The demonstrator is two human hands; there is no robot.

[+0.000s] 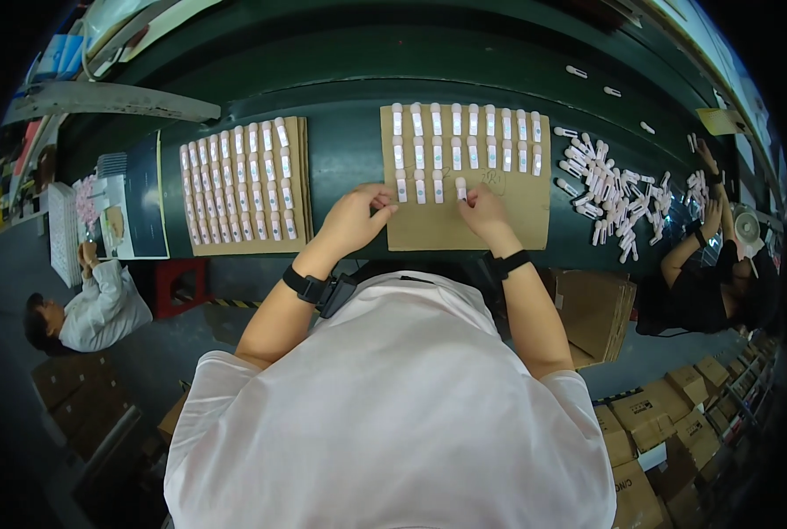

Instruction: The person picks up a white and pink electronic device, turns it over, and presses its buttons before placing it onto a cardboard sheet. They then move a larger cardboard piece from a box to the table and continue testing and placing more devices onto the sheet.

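Note:
On a cardboard sheet (429,231) in front of me stand rows of small white tubes with rounded pale pink ends. The two far rows run across the sheet, while the nearest row is short. My right hand (485,212) pinches one small pink-and-white tube (461,187) at the right end of that short row, fingertips closed around its near end. By the sheet's left edge is my left hand (360,216), thumb and index finger apart, with nothing visible between them. It is nearest to the leftmost tube (401,187) of the short row.
Left of me, a stack of cardboard sheets (304,176) carries several full rows of like tubes. A loose heap of tubes (612,187) lies right of my sheet. One co-worker (111,304) sits far left, another (711,273) far right. Cartons (645,419) stand behind on the right.

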